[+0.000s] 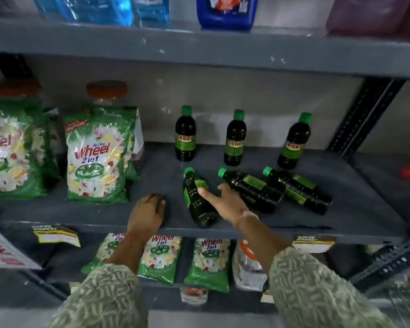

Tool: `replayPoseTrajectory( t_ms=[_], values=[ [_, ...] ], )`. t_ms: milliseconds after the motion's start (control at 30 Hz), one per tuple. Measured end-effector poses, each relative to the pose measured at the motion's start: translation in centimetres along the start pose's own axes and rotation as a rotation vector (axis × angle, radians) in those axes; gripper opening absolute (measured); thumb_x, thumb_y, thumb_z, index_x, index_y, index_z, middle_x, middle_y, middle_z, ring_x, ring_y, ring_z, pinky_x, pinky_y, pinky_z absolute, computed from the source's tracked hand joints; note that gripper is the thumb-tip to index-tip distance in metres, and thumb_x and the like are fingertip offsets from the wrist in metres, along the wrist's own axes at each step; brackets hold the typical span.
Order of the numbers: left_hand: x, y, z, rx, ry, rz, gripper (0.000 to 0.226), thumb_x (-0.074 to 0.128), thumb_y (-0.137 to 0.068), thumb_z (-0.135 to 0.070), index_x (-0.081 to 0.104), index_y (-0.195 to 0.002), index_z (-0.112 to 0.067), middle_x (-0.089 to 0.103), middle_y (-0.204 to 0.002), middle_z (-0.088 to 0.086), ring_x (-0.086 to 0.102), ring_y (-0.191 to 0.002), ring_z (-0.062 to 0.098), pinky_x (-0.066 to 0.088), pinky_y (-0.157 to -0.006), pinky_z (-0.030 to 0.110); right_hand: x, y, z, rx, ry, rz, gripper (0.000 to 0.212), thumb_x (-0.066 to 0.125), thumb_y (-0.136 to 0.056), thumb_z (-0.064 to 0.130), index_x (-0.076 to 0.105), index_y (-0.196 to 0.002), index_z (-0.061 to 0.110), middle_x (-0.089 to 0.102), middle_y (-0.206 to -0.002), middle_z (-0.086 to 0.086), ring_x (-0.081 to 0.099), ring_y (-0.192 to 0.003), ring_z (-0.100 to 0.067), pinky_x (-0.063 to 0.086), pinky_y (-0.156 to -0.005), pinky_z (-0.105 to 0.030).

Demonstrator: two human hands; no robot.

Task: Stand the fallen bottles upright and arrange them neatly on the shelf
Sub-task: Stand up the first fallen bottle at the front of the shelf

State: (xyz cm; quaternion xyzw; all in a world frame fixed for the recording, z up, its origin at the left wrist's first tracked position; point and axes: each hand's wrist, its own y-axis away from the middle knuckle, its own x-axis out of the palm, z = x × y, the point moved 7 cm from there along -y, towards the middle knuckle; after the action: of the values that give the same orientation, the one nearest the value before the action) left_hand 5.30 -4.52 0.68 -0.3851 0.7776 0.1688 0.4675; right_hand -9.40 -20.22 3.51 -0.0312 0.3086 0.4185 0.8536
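Three dark bottles with green caps stand upright at the back of the grey shelf [152,171]: a left one [185,136], a middle one [234,140] and a right one [294,143]. Three more lie on their sides in front: a left fallen bottle [194,202], a middle one [253,188] and a right one [298,190]. My right hand [225,202] hovers open between the left and middle fallen bottles, thumb over the left one, fingers touching the middle one. My left hand [148,214] rests palm down on the shelf, to the left of the bottles, holding nothing.
Green Wheel detergent bags [97,157] stand on the shelf's left half, with orange-lidded jars [107,91] behind. More bags [206,261] fill the lower shelf. Blue bottles [225,10] sit on the shelf above. A metal upright [362,114] bounds the right side.
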Motion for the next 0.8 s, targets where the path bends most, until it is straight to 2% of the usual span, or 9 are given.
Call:
replayPoseTrajectory(
  t_ms=[67, 133, 200, 267, 333, 433, 533, 633, 800],
  values=[
    [1.2, -1.0, 0.6, -0.006, -0.105, 0.094, 0.047, 0.039, -0.096, -0.024, 0.037, -0.139, -0.004, 0.034, -0.15, 0.016, 0.028, -0.14, 0.031, 0.024, -0.116, 0.038, 1.2, -1.2, 0.0, 0.122, 0.01, 0.068, 0.107, 0.058, -0.061, 0.076, 0.029, -0.134, 0.004, 0.044, -0.139, -0.014, 0.046, -0.122, -0.031, 0.042, -0.098, -0.037],
    [2.3, -1.6, 1.1, -0.009, -0.179, 0.152, 0.055, 0.034, -0.098, -0.029, 0.02, -0.146, -0.007, 0.017, -0.157, 0.011, 0.012, -0.146, 0.027, 0.013, -0.12, 0.037, 2.1, -2.2, 0.4, 0.186, 0.032, 0.099, 0.107, 0.064, -0.057, 0.074, 0.034, -0.132, 0.003, 0.048, -0.137, -0.014, 0.05, -0.117, -0.031, 0.043, -0.087, -0.032],
    [3.0, -1.5, 1.2, 0.018, -0.241, 0.113, 0.057, 0.03, -0.098, -0.034, 0.015, -0.147, -0.009, 0.012, -0.159, 0.011, 0.01, -0.147, 0.027, 0.01, -0.12, 0.038, 3.0, -3.1, 0.7, 0.188, 0.081, 0.12, 0.088, 0.068, -0.06, 0.066, 0.049, -0.121, 0.007, 0.054, -0.13, -0.014, 0.054, -0.111, -0.031, 0.042, -0.08, -0.031],
    [3.1, -1.4, 1.3, 0.029, -0.275, 0.081, 0.059, 0.03, -0.098, -0.036, 0.014, -0.147, -0.01, 0.013, -0.158, 0.01, 0.01, -0.147, 0.027, 0.01, -0.12, 0.04, 3.1, -4.2, 0.8, 0.153, 0.079, 0.082, 0.051, 0.069, -0.06, 0.061, 0.063, -0.085, 0.017, 0.066, -0.106, -0.01, 0.061, -0.094, -0.028, 0.047, -0.073, -0.031],
    [3.1, -1.4, 1.4, 0.035, -0.279, 0.08, 0.059, 0.031, -0.097, -0.037, 0.015, -0.147, -0.01, 0.014, -0.158, 0.01, 0.01, -0.147, 0.028, 0.011, -0.12, 0.042, 3.0, -4.9, 0.8, 0.118, 0.036, -0.003, 0.046, 0.07, -0.059, 0.06, 0.06, -0.065, 0.016, 0.068, -0.081, -0.003, 0.064, -0.079, -0.026, 0.05, -0.065, -0.031],
    [3.2, -1.5, 1.3, 0.036, -0.261, 0.076, 0.059, 0.03, -0.097, -0.039, 0.016, -0.147, -0.012, 0.014, -0.158, 0.009, 0.01, -0.147, 0.027, 0.011, -0.12, 0.042, 2.0, -5.4, 1.5, 0.024, 0.04, -0.253, 0.059, 0.068, -0.061, 0.063, 0.054, -0.083, 0.01, 0.065, -0.087, -0.005, 0.062, -0.079, -0.027, 0.051, -0.066, -0.035],
    [3.4, -1.5, 1.6, 0.033, -0.27, 0.071, 0.061, 0.023, -0.095, -0.044, 0.016, -0.147, -0.014, 0.014, -0.158, 0.008, 0.01, -0.147, 0.027, 0.011, -0.12, 0.042, 0.8, -5.1, 2.7, -0.179, 0.037, -0.507, 0.066, 0.073, -0.062, 0.056, 0.051, -0.098, 0.005, 0.061, -0.097, -0.011, 0.06, -0.088, -0.03, 0.047, -0.066, -0.034],
    [3.4, -1.5, 1.7, 0.028, -0.277, 0.075, 0.068, 0.015, -0.088, -0.048, 0.015, -0.147, -0.016, 0.014, -0.159, 0.006, 0.009, -0.147, 0.025, 0.011, -0.119, 0.04, 0.8, -5.4, 2.3, -0.261, -0.011, -0.545, 0.081, 0.079, -0.059, 0.05, 0.047, -0.117, 0.003, 0.059, -0.111, -0.014, 0.058, -0.101, -0.03, 0.049, -0.077, -0.037],
    [3.6, -1.5, 1.9, 0.02, -0.282, 0.07, 0.06, 0.022, -0.095, -0.043, 0.015, -0.147, -0.016, 0.014, -0.159, 0.005, 0.009, -0.147, 0.024, 0.011, -0.12, 0.039, 1.3, -5.2, 0.7, -0.284, -0.141, -0.524, 0.082, 0.08, -0.06, 0.044, 0.044, -0.124, 0.009, 0.058, -0.117, -0.009, 0.056, -0.106, -0.019, 0.044, -0.085, -0.022]
  ],
)
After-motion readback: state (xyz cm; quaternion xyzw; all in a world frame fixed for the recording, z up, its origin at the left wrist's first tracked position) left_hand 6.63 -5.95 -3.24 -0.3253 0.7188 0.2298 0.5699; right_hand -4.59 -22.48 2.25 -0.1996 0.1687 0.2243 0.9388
